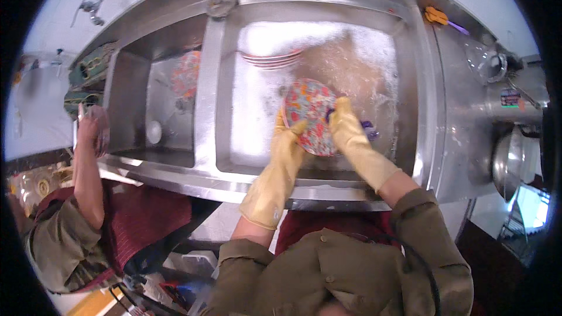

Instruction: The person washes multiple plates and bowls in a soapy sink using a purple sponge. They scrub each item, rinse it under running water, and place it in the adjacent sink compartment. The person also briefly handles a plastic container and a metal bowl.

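Observation:
A plate with a colourful floral pattern (311, 116) is tilted over soapy water in the large steel sink basin (224, 96). My left hand (287, 140), in a pale yellow rubber glove, grips its left and lower edge, thumb on the patterned face. My right hand (347, 123), gloved alike, is at its right edge with something purple partly hidden under the fingers, perhaps a scrubber. More purple material (369, 131) shows just right of that hand. Several stacked plates with red rims (272, 60) stand partly in the suds behind the held plate.
A co-worker's hand (89, 127) holds dishes at the left, beside a second basin (151, 158) with a floral plate (186, 74) in it. Green racks (90, 68) stand beyond. On the right ledge lie an orange-and-purple tool (437, 16) and a glass vessel (487, 63); a metal bowl (509, 162) is nearby.

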Motion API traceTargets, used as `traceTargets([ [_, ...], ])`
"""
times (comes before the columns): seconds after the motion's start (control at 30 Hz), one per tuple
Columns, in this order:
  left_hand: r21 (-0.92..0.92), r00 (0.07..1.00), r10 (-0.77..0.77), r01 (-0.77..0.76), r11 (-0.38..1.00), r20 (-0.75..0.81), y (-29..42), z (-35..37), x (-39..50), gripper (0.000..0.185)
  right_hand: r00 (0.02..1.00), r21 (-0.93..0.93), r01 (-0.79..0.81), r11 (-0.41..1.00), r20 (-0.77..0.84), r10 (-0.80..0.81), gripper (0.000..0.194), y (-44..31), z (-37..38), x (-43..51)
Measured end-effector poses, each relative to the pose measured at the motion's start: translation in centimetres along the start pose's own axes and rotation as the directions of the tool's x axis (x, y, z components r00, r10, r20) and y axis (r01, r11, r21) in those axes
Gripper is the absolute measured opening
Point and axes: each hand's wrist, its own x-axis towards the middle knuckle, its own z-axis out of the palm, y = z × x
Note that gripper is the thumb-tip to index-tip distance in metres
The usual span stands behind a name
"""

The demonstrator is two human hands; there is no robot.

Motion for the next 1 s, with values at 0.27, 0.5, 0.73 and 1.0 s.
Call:
traceTargets([
  [0.27, 0.139, 0.977, -0.169, 0.186, 0.973, -0.129, -0.1, -1.4, 3.0, 0.04, 0.736, 0.02, 0.668, 0.744, -0.164, -0.657, 0.059, 3.4, 9.5, 5.3],
  [0.5, 0.124, 0.982, -0.047, 0.071, 0.99, -0.183, 1.1, -1.4, 2.0, 0.037, 0.878, -0.353, 0.449, 0.821, 0.002, -0.479, 0.061, 1.1, -3.0, 1.5],
  [0.73, 0.113, 0.999, -0.037, 0.039, 0.993, -0.02, -0.2, -3.2, 3.4, 0.065, 0.99, 0.28, -0.137, 0.95, 0.068, 0.123, 0.05, 0.5, -2.9, -1.3],
  [1.0, 0.675, 0.674, 0.035, -0.736, -0.057, 0.738, 1.7, -2.7, 0.4, 0.043, 0.604, 0.417, 0.77, 0.484, -0.231, -0.762, 0.031, 2.2, 8.6, 6.1],
])
